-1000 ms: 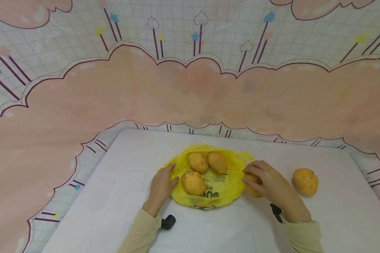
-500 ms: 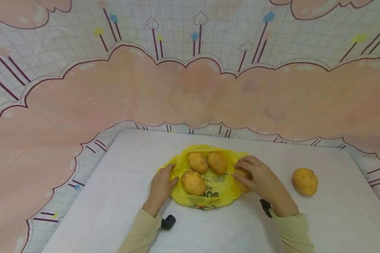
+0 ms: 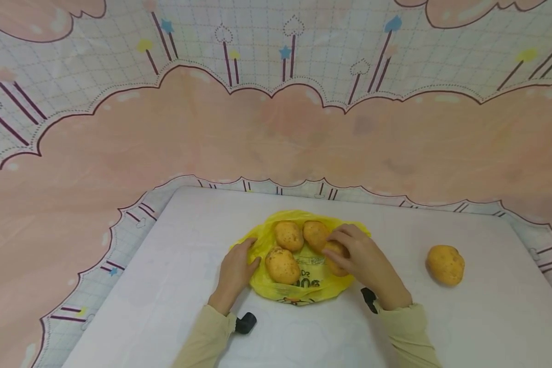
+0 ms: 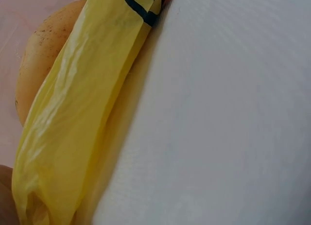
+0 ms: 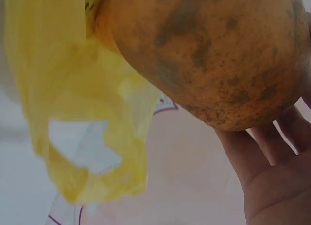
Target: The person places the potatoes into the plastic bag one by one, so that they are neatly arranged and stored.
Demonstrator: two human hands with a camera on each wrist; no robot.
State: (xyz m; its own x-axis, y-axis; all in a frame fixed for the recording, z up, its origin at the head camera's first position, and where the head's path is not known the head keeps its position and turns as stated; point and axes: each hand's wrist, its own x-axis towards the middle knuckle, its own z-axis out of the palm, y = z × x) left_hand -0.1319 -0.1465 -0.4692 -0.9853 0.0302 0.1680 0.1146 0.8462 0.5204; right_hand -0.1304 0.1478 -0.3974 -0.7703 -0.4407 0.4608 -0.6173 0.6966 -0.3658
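Note:
In the head view, a yellow plastic bag (image 3: pixel 310 292) lies with its mouth spread wide on the table. Inside it sit a potato at the back (image 3: pixel 288 236), a second potato (image 3: pixel 315 235) beside that one and a third potato (image 3: pixel 282 266) nearer the front. My left hand (image 3: pixel 232 271) holds the bag's left rim. With fingers and thumb around it, my right hand (image 3: pixel 365 260) grips another potato (image 3: pixel 336 260) over the bag's right side. The right wrist view shows this potato (image 5: pixel 214 55) close up, dark-speckled, with fingers beneath it and a bag handle (image 5: pixel 97 181) hanging nearby.
One loose potato (image 3: pixel 445 265) rests on the white table (image 3: pixel 165 286), to the right of my right hand. Behind the table hangs a patterned pink and white cloth (image 3: pixel 276 138). Black wrist mounts (image 3: pixel 246 323) jut out by both sleeves.
My right hand has carried its potato leftward, from beside the bag's right rim to over the inside of the bag. The left hand and the other potatoes have stayed put.

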